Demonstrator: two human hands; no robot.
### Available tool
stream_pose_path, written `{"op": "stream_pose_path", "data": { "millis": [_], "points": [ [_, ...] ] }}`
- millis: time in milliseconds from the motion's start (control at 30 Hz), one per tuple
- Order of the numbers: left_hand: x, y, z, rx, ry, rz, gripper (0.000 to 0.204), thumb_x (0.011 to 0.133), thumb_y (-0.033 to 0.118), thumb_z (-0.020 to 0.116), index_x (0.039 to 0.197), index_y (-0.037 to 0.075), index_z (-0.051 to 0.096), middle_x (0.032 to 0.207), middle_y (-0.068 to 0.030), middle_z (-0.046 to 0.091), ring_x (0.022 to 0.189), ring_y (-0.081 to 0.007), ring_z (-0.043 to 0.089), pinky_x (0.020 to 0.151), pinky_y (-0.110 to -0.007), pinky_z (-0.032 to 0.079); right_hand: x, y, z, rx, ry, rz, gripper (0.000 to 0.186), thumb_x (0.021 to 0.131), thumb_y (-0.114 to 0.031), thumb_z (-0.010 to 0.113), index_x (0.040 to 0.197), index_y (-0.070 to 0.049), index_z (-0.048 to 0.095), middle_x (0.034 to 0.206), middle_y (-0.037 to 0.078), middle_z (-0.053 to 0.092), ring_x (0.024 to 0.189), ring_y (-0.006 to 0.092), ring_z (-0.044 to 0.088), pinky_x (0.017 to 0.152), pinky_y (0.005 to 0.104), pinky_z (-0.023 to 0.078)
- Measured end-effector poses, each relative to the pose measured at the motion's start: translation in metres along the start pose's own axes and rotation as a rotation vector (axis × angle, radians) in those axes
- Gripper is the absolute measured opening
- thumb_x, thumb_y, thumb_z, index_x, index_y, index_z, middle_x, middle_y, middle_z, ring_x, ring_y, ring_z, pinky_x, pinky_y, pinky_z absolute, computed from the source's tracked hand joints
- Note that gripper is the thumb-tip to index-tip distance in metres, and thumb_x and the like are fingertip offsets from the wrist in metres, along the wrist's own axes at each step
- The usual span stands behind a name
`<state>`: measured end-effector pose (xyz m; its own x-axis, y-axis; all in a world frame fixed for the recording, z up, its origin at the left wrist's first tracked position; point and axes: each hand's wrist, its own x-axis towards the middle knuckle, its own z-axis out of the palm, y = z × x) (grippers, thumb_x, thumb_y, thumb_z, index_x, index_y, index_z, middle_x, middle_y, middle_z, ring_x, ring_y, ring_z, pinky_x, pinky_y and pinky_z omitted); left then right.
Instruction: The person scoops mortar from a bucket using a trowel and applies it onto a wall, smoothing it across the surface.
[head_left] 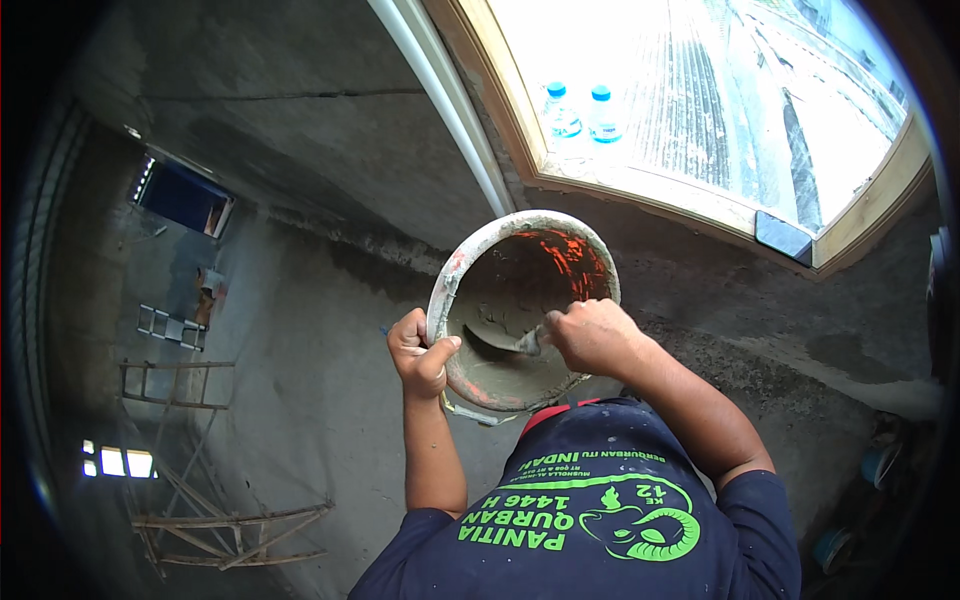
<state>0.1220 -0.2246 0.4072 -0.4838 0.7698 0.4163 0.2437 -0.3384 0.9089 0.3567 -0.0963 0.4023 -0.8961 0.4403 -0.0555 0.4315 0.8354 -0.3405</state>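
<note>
A round bucket (529,221), its rim crusted with grey and its inside streaked orange, is tilted in front of my body. My left hand (423,355) grips the bucket's left rim, thumb over the edge and fingers outside. Wet grey mortar (540,372) lies in the lower part. My right hand (592,338) is closed around the handle of a trowel (490,337) that reaches into the bucket. The trowel's blade rests in or on the mortar, partly coated with it. My right fist hides most of the handle.
Ahead, a wooden window frame (640,200) holds two water bottles (604,118) and a dark phone (783,237) on its sill. A white pipe (440,100) runs down beside it. Wooden scaffolding (230,522) stands at left. Several buckets (880,465) sit at far right.
</note>
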Motion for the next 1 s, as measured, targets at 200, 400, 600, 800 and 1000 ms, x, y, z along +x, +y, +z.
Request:
{"op": "stream_pose_path", "data": {
  "millis": [200,400,600,800,1000],
  "points": [
    [0.014,0.001,0.000,0.089,-0.044,0.011,0.029,0.062,-0.001,0.062,0.063,0.013,0.037,0.062,0.0050,0.047,0.057,-0.0048,0.035,0.054,-0.025,0.028,0.021,0.008,-0.010,-0.001,0.356,0.116,0.018,0.090,-0.016,0.061,0.098,0.000,0.062,0.079,0.020,0.070,0.071,0.0359,0.072,0.063,0.0456,0.058],
    [0.029,0.000,0.003,-0.039,0.023,-0.025,0.028,0.062,-0.002,0.061,0.065,0.012,0.038,0.064,0.0036,0.050,0.058,-0.0057,0.038,0.056,-0.024,0.032,0.026,-0.006,0.012,0.090,0.178,-0.011,0.022,0.091,-0.022,0.062,0.097,-0.001,0.065,0.075,0.018,0.070,0.070,0.0357,0.071,0.061,0.0466,0.057],
    [0.030,-0.003,-0.004,-0.053,0.073,-0.036,0.032,0.063,-0.004,0.062,0.064,0.014,0.035,0.062,0.0063,0.044,0.058,-0.0044,0.035,0.055,-0.025,0.027,0.029,0.009,0.004,0.165,0.357,0.287,0.027,0.096,-0.027,0.059,0.093,0.000,0.063,0.070,0.021,0.068,0.066,0.0387,0.070,0.060,0.0476,0.057],
    [0.039,-0.002,-0.002,-0.070,0.055,-0.068,0.032,0.063,-0.004,0.061,0.064,0.014,0.036,0.063,0.0067,0.042,0.058,-0.0041,0.033,0.055,-0.025,0.026,0.052,-0.014,0.022,0.218,0.333,0.209,0.027,0.096,-0.027,0.059,0.095,-0.001,0.062,0.074,0.022,0.068,0.071,0.0403,0.071,0.062,0.0498,0.056],
    [0.036,-0.013,-0.019,-0.060,0.056,-0.080,0.028,0.063,-0.003,0.061,0.065,0.013,0.038,0.064,0.0051,0.046,0.058,-0.0049,0.036,0.056,-0.024,0.029,0.055,-0.003,0.019,0.213,0.368,0.256,0.028,0.097,-0.026,0.058,0.087,-0.001,0.064,0.073,0.022,0.068,0.069,0.0403,0.070,0.061,0.0496,0.057]
  ]
}}
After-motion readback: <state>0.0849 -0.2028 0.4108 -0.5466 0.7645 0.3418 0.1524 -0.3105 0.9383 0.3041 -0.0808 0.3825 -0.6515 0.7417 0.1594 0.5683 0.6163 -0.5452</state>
